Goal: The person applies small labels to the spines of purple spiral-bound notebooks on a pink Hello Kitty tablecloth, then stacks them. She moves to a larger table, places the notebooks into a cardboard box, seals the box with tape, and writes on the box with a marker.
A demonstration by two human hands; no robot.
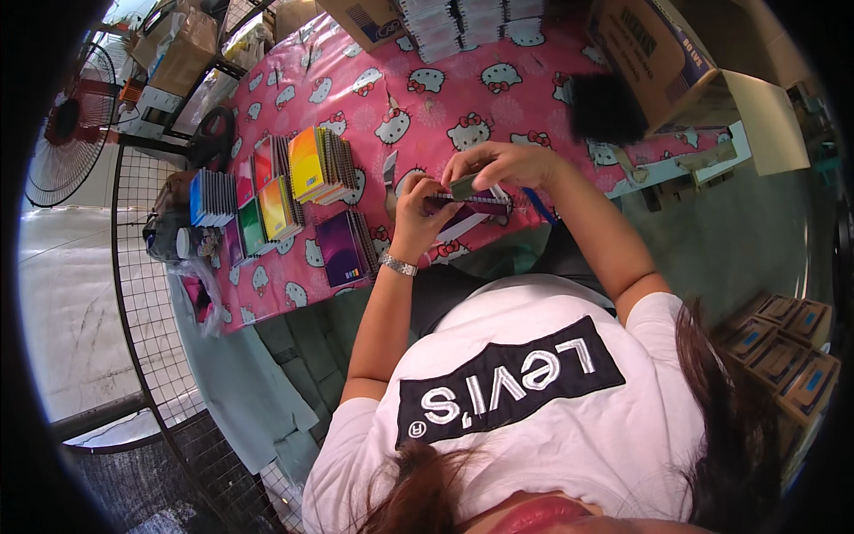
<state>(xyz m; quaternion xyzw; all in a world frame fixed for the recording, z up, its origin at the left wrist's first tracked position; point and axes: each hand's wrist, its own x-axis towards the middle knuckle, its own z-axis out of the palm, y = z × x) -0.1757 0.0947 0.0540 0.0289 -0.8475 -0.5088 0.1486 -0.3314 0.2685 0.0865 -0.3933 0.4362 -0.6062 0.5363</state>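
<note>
My left hand [420, 210], with a metal watch band at its wrist, grips the left end of a purple spiral notebook [480, 220] near the table's front edge. Pinched in the fingers of my right hand [507, 166] is a small dark green flat piece [463, 186], held just over the notebook's spiral edge. What this piece is I cannot make out. Left of my hands stand stacks of spiral notebooks: purple [345, 249], yellow [318, 167], green [252, 222], red [269, 160] and blue [212, 198].
A pink cloth with cat faces covers the table [391, 102]. White spiral-bound stacks [471, 22] stand at the back. An open carton [667, 71] is at the far right, beside a black fuzzy thing [608, 107]. Small brown boxes [778, 343] lie lower right; a fan [76, 120] stands far left.
</note>
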